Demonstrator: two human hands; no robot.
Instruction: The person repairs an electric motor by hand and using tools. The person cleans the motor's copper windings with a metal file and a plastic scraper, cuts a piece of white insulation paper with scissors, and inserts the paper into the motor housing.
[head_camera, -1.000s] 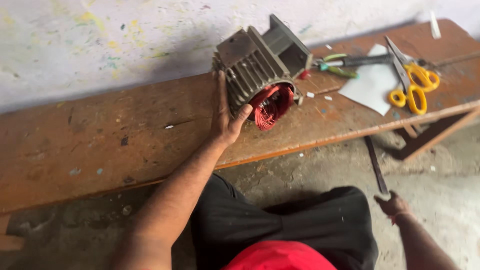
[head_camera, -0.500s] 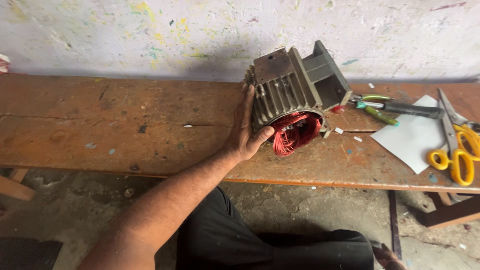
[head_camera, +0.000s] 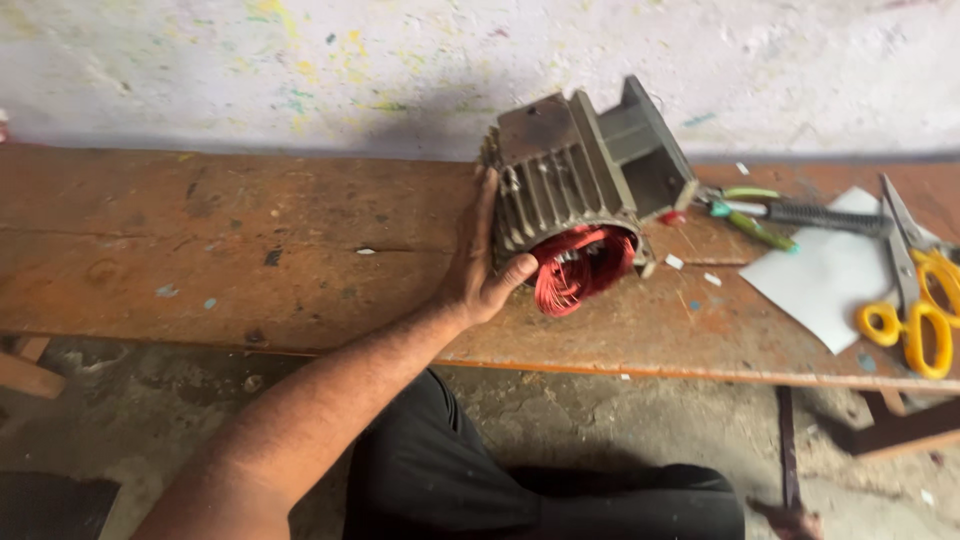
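Observation:
A grey finned motor housing (head_camera: 570, 180) lies on its side on a worn wooden bench (head_camera: 250, 260), with red copper windings (head_camera: 585, 265) showing in its open end. My left hand (head_camera: 480, 270) rests flat against the housing's left side, thumb at the rim by the windings. Only a small part of my right hand (head_camera: 790, 520) shows at the bottom edge, below the bench. It is closed around the lower end of a thin dark metal bar (head_camera: 786, 440) that points up toward the bench edge.
To the right of the motor lie a white sheet of paper (head_camera: 820, 275), yellow-handled scissors (head_camera: 915, 300), a green-handled tool (head_camera: 750, 215) and a black-handled tool (head_camera: 820, 215). A paint-flecked wall runs behind the bench. My black-trousered legs are below it.
The view has swung left and levelled, so the motor now sits right of centre. My left hand has stayed on the housing. My right hand with the bar has slipped toward the bottom edge.

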